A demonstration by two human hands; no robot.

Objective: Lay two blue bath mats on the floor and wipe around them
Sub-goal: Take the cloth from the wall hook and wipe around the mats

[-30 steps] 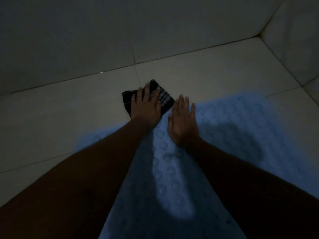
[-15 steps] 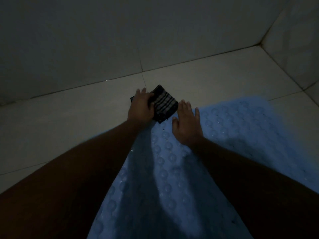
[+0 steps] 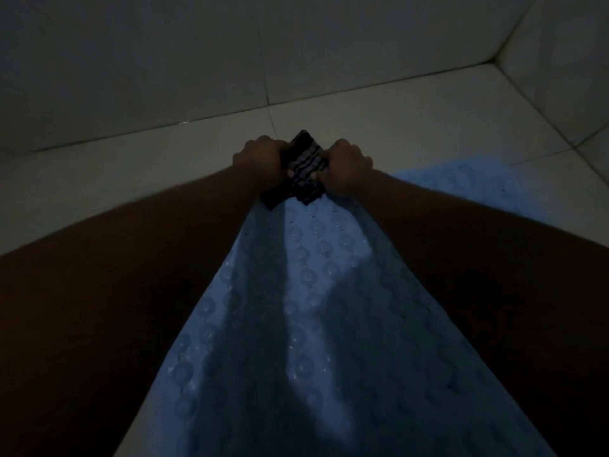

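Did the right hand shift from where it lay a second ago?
Yes. The right hand left the blue mat and went leftward, toward the floor's grout line, to grip the striped cloth beside the left hand.

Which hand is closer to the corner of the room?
Right. The right hand grips the cloth on the side toward the corner; the left hand grips its far side.

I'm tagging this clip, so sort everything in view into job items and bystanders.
Job: blue bath mat, striped cloth, left hand and right hand gripping the cloth, floor tiles.
Bystanders: back wall, side wall.
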